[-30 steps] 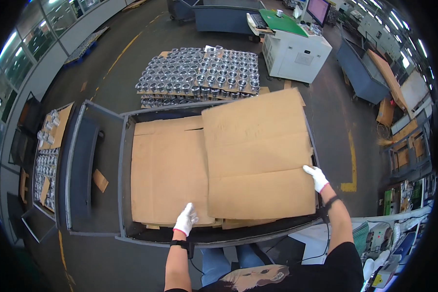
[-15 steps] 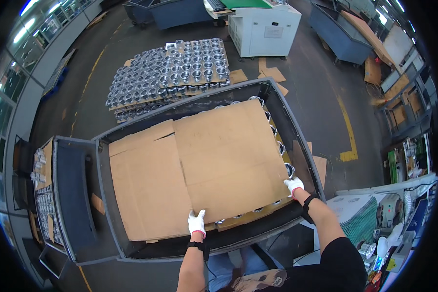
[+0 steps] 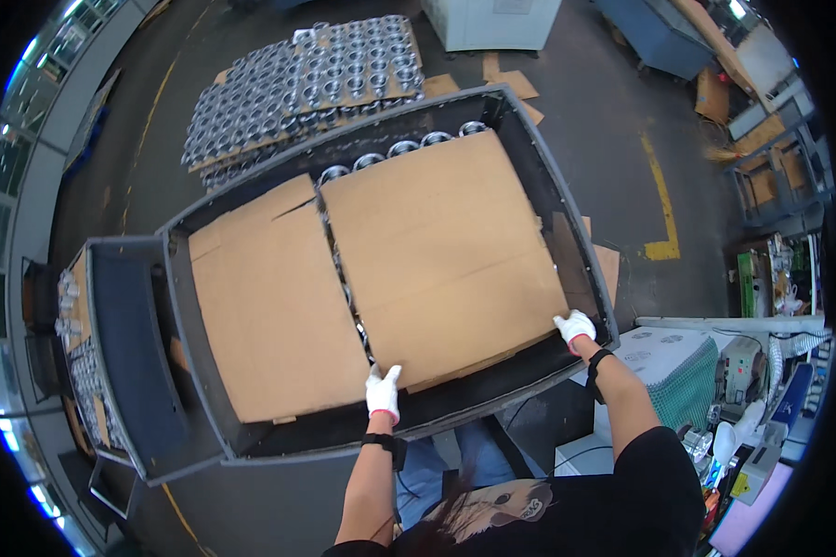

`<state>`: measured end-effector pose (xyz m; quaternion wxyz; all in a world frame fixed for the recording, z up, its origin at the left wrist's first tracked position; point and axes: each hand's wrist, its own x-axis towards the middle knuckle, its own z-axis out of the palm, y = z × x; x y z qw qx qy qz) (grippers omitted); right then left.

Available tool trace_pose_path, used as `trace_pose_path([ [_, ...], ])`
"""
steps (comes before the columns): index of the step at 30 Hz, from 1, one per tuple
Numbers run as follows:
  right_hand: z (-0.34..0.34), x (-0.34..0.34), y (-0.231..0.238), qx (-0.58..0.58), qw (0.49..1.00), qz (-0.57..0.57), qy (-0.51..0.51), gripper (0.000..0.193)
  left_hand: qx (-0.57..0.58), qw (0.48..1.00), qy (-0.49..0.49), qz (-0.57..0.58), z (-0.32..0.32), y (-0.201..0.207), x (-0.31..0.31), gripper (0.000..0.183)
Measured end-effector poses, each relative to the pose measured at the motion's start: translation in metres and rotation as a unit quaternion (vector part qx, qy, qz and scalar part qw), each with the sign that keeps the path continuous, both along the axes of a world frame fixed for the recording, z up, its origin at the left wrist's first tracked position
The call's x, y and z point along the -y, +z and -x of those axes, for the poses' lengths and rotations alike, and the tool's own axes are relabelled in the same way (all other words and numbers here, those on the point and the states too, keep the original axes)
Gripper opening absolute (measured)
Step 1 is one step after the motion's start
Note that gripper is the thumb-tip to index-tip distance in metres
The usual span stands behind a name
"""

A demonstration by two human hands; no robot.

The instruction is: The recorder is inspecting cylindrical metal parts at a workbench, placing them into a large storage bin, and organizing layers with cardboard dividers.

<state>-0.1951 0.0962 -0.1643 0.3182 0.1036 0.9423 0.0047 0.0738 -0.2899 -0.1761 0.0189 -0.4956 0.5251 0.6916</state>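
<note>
Gripping the near edge of the right cardboard sheet (image 3: 441, 255) — left hand (image 3: 382, 392), white-gloved, at its near left corner, fingers closed onto the edge. Right hand (image 3: 575, 326), also gloved, clamped on the near right corner of the same sheet, close against the bin's right wall. Both forearms reaching up from the lower edge, a dark band on each wrist.

Sheet lying flat inside the large dark metal bin (image 3: 567, 232), covering its right half, slightly skewed, far edge stopping short of the back wall. Just past that far edge, a row of shiny metal rings (image 3: 404, 148) peeking out from beneath. More of the same rings visible in the narrow gap between the two sheets. Second cardboard sheet (image 3: 269, 311) flat over the left half, just beside the first, untouched by either hand.

Beyond the bin, on the floor — a pallet of metal rings (image 3: 306, 84) stacked in layers on cardboard. To the left, a smaller dark bin (image 3: 125, 343) touching the big one. To the right, loose cardboard scraps (image 3: 506, 84) on the floor and a yellow floor marking (image 3: 661, 209). Lower right, a cluttered work table (image 3: 678, 362), well apart from the hands.
</note>
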Motion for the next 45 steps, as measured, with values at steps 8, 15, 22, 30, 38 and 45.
trace_pose_path([
  [8, -0.019, -0.019, -0.011, 0.018, 0.999, -0.029, 0.018, 0.058, 0.027, 0.989, 0.148, 0.007, -0.009, -0.008, -0.037, 0.067],
  [15, -0.024, -0.007, -0.007, -0.012, 1.0, 0.002, -0.003, 0.059, 0.069, 0.871, 0.438, -0.212, -0.02, -0.047, -0.032, 0.039],
  [22, -0.027, -0.009, -0.008, -0.04, 0.999, 0.001, 0.006, 0.058, 0.067, 0.811, 0.468, -0.345, -0.022, -0.054, -0.034, 0.041],
  [30, -0.027, -0.009, -0.014, -0.102, 0.995, 0.017, 0.004, 0.053, 0.064, 0.831, 0.452, -0.319, -0.016, -0.054, -0.032, 0.038],
  [38, -0.029, -0.005, -0.02, -0.09, 0.996, 0.011, -0.004, 0.054, 0.066, 0.827, 0.456, -0.323, -0.027, -0.063, -0.035, 0.037],
  [45, -0.031, -0.008, -0.017, -0.107, 0.993, 0.04, -0.023, 0.054, -0.017, 0.811, 0.478, -0.336, -0.037, -0.062, -0.042, 0.032],
])
